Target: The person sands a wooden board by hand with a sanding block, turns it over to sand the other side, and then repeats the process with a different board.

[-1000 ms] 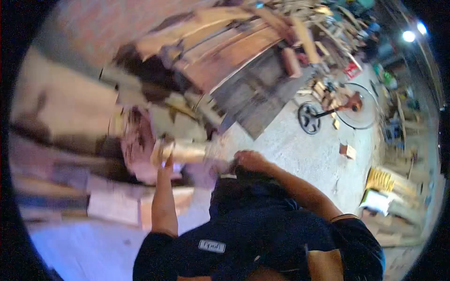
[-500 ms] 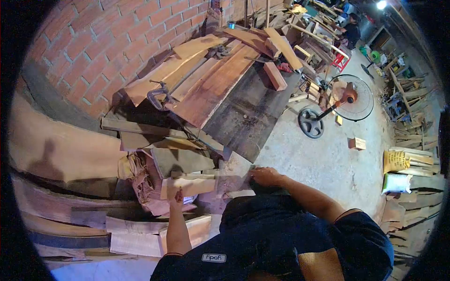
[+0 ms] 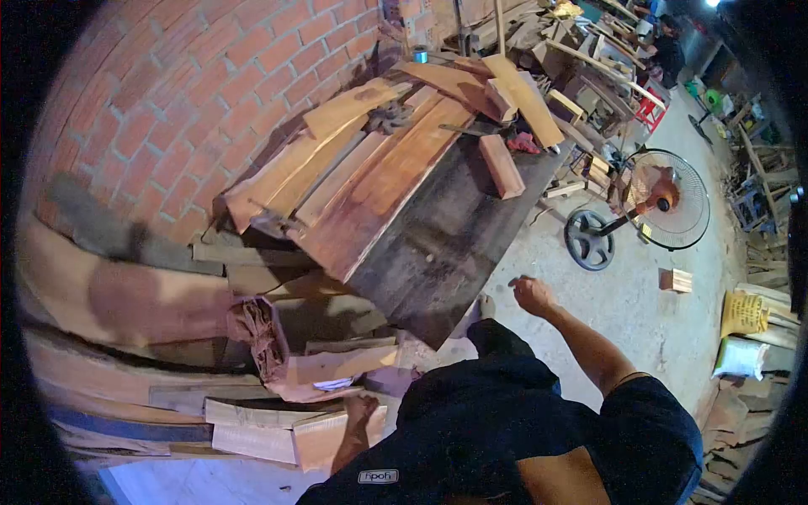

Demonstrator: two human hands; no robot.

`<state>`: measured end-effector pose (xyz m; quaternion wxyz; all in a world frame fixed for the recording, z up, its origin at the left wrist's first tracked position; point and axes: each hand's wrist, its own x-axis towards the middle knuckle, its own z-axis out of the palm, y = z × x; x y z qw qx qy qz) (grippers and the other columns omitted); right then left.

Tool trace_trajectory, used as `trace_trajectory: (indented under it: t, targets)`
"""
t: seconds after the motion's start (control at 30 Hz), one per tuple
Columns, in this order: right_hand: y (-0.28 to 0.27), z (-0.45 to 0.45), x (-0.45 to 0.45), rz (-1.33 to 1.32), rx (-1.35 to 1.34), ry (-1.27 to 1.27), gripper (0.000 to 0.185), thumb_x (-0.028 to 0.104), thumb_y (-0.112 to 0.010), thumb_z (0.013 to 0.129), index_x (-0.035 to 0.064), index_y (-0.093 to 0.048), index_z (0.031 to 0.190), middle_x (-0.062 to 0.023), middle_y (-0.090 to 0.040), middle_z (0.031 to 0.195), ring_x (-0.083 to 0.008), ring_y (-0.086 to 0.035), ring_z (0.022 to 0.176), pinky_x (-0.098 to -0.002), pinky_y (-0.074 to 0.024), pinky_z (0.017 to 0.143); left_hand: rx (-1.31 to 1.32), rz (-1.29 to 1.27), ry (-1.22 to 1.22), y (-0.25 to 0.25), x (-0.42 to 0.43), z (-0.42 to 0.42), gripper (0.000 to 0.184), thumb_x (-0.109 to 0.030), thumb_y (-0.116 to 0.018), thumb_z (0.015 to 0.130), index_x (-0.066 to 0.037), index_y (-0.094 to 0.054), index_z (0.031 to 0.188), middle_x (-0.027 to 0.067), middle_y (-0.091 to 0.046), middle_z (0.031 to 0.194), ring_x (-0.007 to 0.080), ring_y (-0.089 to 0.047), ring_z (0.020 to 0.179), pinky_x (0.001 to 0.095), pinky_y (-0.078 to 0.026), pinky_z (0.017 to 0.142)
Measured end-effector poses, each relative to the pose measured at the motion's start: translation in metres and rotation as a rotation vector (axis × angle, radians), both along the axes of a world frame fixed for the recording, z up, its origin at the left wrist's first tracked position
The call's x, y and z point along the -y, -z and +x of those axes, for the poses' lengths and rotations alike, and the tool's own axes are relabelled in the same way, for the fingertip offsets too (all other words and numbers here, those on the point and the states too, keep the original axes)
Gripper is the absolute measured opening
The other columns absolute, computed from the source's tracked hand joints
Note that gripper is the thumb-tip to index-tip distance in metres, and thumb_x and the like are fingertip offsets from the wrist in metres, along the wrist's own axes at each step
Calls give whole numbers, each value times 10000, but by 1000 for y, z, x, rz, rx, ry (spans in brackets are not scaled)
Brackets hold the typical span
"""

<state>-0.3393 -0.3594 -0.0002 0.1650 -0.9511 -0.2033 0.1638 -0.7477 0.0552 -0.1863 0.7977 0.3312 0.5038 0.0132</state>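
Observation:
My right hand (image 3: 534, 296) hangs over the concrete floor, past the near corner of the dark work table (image 3: 438, 252). Its fingers are loosely bent and apart, with nothing seen in them. Low on the left, my left hand (image 3: 361, 409) is beside a pale wooden board (image 3: 341, 364) and above stacked planks; its fingers are too unclear to read. Long reddish-brown planks (image 3: 383, 189) lie on the table, with a metal clamp (image 3: 273, 225) at their near end. A wooden block (image 3: 502, 167) rests on the table's dark part.
A standing fan (image 3: 665, 202) is on the floor at right, and a small wood block (image 3: 676, 280) lies nearby. Sacks (image 3: 744, 313) and stacked timber line the right side. A brick wall (image 3: 194, 126) rises at left. Another person (image 3: 667, 52) is far back.
My left hand has dropped down and right, away from the pale board. My right hand has moved right and slightly up. The view has shifted, with the table nearer to me.

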Motion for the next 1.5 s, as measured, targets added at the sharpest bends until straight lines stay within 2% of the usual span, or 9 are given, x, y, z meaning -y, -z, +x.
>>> trace_trajectory:
  t: [0.1, 0.27, 0.57, 0.87, 1.17, 1.23, 1.3, 1.37, 1.5]
  targets:
    - [-11, 79, 28, 151, 92, 159, 259, 159, -558, 858, 112, -653, 1094, -170, -624, 1071, -421, -624, 948, -499, -514, 841, -223, -285, -140, 15, 57, 13, 542, -386, -642, 873, -179, -389, 1305, 175, -516, 1242, 409, -619, 1017, 560, -548, 828]
    - [-16, 255, 55, 190, 455, 306, 480, 210, -640, 851, -2, -486, 1253, -302, -480, 1231, -476, -472, 1157, -497, -440, 938, -344, -185, 74, -55, 111, 109, 658, -208, -592, 921, -233, -204, 1451, 191, -513, 1303, 412, -642, 990, 537, -559, 801]
    - [-19, 423, 34, -66, 538, 491, 1083, 505, -774, 708, 15, -210, 1492, -189, -470, 1295, -371, -470, 1197, -435, -421, 989, -327, 240, 234, -191, 169, 214, 579, -198, -527, 951, -180, -270, 1469, 122, -655, 1070, 251, -698, 845, 362, -567, 675]
    - [-16, 485, 85, 283, 205, 408, 936, 594, -796, 616, -12, -467, 1248, -261, -525, 1245, -432, -549, 1131, -473, -472, 942, -385, 327, 228, -139, 173, 169, 559, -127, -534, 929, -144, -308, 1440, 161, -659, 1012, 238, -695, 770, 328, -550, 593]
    - [-81, 217, -16, 452, 277, 192, 926, 358, -835, 661, 4, -338, 1358, -232, -458, 1174, -424, -523, 1083, -482, -492, 869, -169, 790, 69, -145, 68, 234, 438, -122, -516, 968, -56, -417, 1389, 145, -629, 1091, 186, -662, 746, 292, -524, 579]
    - [-61, 156, -48, 421, 192, 216, 1034, 322, -860, 624, 72, -277, 1440, -250, -443, 1213, -451, -530, 1093, -499, -510, 864, -184, 1816, 240, -84, 10, 234, 422, -120, -526, 970, -60, -436, 1377, 135, -608, 1155, 197, -657, 809, 305, -524, 607]
    - [-66, 109, -88, 331, 144, 252, 1039, 352, -852, 617, 163, -276, 1461, -310, -433, 1254, -498, -518, 1104, -526, -512, 851, -84, 1988, 146, -61, -32, 245, 415, -143, -538, 974, -55, -448, 1369, 114, -603, 1166, 197, -645, 829, 298, -517, 613]
    - [-62, 71, -111, 257, 95, 210, 981, 368, -819, 651, 181, -286, 1453, -276, -441, 1275, -481, -522, 1123, -518, -523, 838, -47, 936, -104, -124, -17, 263, 396, -144, -521, 983, -69, -451, 1366, 105, -622, 1096, 159, -633, 765, 275, -515, 607]
    - [-50, 33, -146, 129, 124, 137, 964, 381, -808, 655, 174, -304, 1451, -228, -442, 1232, -426, -510, 1125, -516, -534, 813, 28, 875, -209, -141, -15, 245, 371, -137, -503, 996, -92, -458, 1361, 87, -637, 1007, 119, -598, 691, 244, -501, 590]
